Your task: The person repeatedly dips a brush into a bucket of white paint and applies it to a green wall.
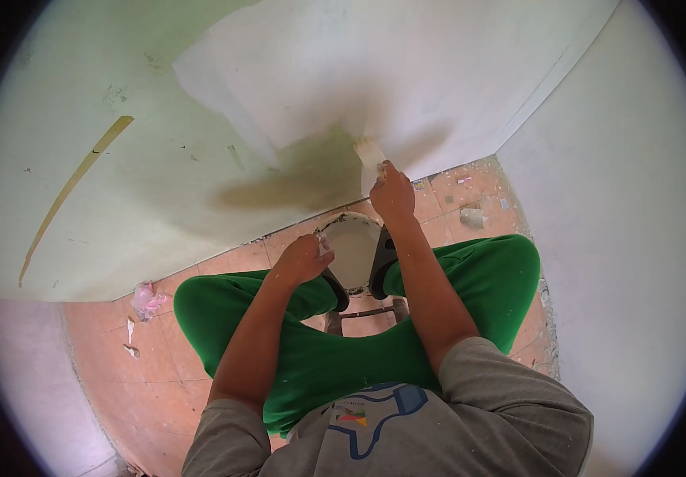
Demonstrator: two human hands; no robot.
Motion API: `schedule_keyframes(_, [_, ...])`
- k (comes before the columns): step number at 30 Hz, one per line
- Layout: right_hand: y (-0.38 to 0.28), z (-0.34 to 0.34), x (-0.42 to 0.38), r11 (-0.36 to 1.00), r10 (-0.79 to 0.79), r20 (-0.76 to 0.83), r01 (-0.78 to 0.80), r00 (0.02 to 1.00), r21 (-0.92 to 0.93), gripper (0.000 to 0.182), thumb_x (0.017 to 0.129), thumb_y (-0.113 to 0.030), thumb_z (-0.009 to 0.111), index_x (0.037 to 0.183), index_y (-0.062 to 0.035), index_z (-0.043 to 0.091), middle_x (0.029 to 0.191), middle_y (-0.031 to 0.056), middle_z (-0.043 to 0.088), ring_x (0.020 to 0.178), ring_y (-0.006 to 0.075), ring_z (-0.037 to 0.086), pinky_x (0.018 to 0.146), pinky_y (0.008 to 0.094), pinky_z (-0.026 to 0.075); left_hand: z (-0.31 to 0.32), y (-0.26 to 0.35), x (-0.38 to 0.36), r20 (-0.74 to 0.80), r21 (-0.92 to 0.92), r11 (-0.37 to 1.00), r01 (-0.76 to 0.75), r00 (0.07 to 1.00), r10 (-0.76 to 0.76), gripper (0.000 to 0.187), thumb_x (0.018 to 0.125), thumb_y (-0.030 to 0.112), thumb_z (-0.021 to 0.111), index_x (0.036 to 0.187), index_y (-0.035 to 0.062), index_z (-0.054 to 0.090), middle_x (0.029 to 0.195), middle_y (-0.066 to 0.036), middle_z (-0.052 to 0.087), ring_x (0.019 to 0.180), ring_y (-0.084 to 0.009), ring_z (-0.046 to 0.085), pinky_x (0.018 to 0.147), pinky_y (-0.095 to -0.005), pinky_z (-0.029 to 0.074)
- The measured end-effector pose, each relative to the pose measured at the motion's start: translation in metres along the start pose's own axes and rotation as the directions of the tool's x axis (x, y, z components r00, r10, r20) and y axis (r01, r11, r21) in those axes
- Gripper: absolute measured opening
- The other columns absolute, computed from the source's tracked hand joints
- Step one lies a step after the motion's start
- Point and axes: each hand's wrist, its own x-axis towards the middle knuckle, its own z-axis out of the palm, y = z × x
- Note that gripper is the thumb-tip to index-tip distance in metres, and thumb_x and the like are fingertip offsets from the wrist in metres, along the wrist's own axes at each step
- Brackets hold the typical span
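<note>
My right hand (393,193) is closed round the handle of a paintbrush (369,153), whose pale bristles touch the lower part of the wall (200,159). White paint covers the wall above and to the right of the brush, while a greenish surface shows to its left. Between my feet stands a round bucket (355,250) with a whitish inside and a stained rim. My left hand (305,259) is at the bucket's left rim, its fingers curled. Whether it grips the rim or something small is too unclear to tell.
A strip of yellowish tape (76,195) is on the wall at the left. Pink crumpled plastic (148,302) and scraps lie on the tiled floor (140,381). Debris (472,218) lies near the right corner, beside another wall (613,222). A low dark frame (365,313) is between my legs.
</note>
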Motion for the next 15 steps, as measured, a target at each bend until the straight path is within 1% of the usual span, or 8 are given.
schedule_keyframes(1, [-0.003,-0.005,-0.001,1.000,-0.001,-0.003,0.001,1.000,0.003,0.041,0.088,-0.012,0.063,0.127,-0.0041,0.057,0.099,0.0253,0.067,0.099,0.0441,0.066,0.083,0.0508,0.054,0.000,0.000,0.000,-0.002,0.003,1.000,-0.002,1.000,0.002,0.030,0.087,0.027,0.070,0.098,-0.0002,0.067,0.073,-0.020,0.060,0.072,-0.0373,0.061,0.068,-0.0453,0.047])
schedule_keyframes(3, [-0.004,-0.011,-0.002,0.982,0.183,0.185,-0.171,0.966,-0.077,0.034,0.090,-0.014,0.061,0.122,-0.0026,0.058,0.109,0.0285,0.067,0.103,0.0456,0.065,0.088,0.0513,0.052,-0.002,0.003,-0.001,0.009,0.015,1.000,0.017,1.000,-0.017,0.030,0.087,0.028,0.070,0.097,-0.0009,0.067,0.075,-0.021,0.061,0.072,-0.0381,0.061,0.067,-0.0456,0.047])
schedule_keyframes(7, [-0.008,-0.020,0.001,0.964,0.253,0.240,-0.223,0.937,-0.145,0.039,0.091,-0.017,0.060,0.124,0.0032,0.054,0.110,0.0288,0.068,0.104,0.0443,0.067,0.088,0.0512,0.053,-0.005,0.007,-0.003,0.004,0.000,0.999,0.033,0.999,-0.033,0.031,0.087,0.028,0.070,0.095,-0.0023,0.067,0.075,-0.022,0.062,0.073,-0.0397,0.061,0.067,-0.0459,0.047])
schedule_keyframes(9, [-0.016,-0.032,-0.001,0.978,0.208,0.170,-0.198,0.963,-0.071,0.036,0.094,-0.019,0.057,0.123,0.0025,0.054,0.108,0.0286,0.068,0.103,0.0444,0.067,0.087,0.0519,0.053,-0.005,0.006,-0.004,0.005,0.022,0.999,0.024,1.000,-0.024,0.031,0.087,0.027,0.070,0.095,-0.0029,0.066,0.074,-0.020,0.062,0.070,-0.0373,0.061,0.067,-0.0450,0.047])
schedule_keyframes(10, [-0.024,-0.042,-0.005,0.978,0.205,0.173,-0.196,0.963,-0.072,0.036,0.094,-0.019,0.057,0.123,0.0025,0.054,0.108,0.0286,0.068,0.103,0.0444,0.067,0.087,0.0519,0.053,-0.005,0.005,-0.003,0.003,0.020,0.999,0.028,1.000,-0.028,0.031,0.087,0.027,0.070,0.095,-0.0029,0.066,0.074,-0.020,0.062,0.070,-0.0373,0.061,0.067,-0.0450,0.047])
schedule_keyframes(12, [-0.040,-0.061,-0.016,0.994,0.112,0.040,-0.112,0.993,-0.007,0.034,0.097,-0.020,0.052,0.123,0.0028,0.054,0.103,0.0286,0.069,0.099,0.0452,0.068,0.086,0.0524,0.053,-0.005,0.003,-0.003,0.038,-0.015,0.999,0.036,0.999,-0.035,0.031,0.087,0.027,0.069,0.094,-0.0028,0.067,0.072,-0.018,0.061,0.067,-0.0337,0.060,0.065,-0.0438,0.047])
schedule_keyframes(13, [-0.048,-0.068,-0.018,0.994,0.113,0.044,-0.113,0.993,-0.007,0.034,0.097,-0.020,0.052,0.123,0.0028,0.054,0.103,0.0286,0.069,0.099,0.0452,0.068,0.086,0.0524,0.053,-0.007,0.004,-0.003,0.040,-0.016,0.999,0.040,0.998,-0.039,0.031,0.087,0.027,0.069,0.094,-0.0028,0.067,0.072,-0.018,0.061,0.067,-0.0337,0.060,0.065,-0.0438,0.047])
schedule_keyframes(15, [-0.060,-0.075,-0.021,0.995,0.028,-0.132,-0.014,0.991,0.100,0.032,0.098,-0.017,0.051,0.123,0.0035,0.052,0.093,0.0289,0.069,0.090,0.0466,0.067,0.078,0.0540,0.052,-0.010,0.007,-0.003,0.054,-0.019,0.999,0.047,0.997,-0.046,0.030,0.087,0.026,0.069,0.095,-0.0020,0.067,0.070,-0.017,0.060,0.065,-0.0306,0.059,0.064,-0.0428,0.047])
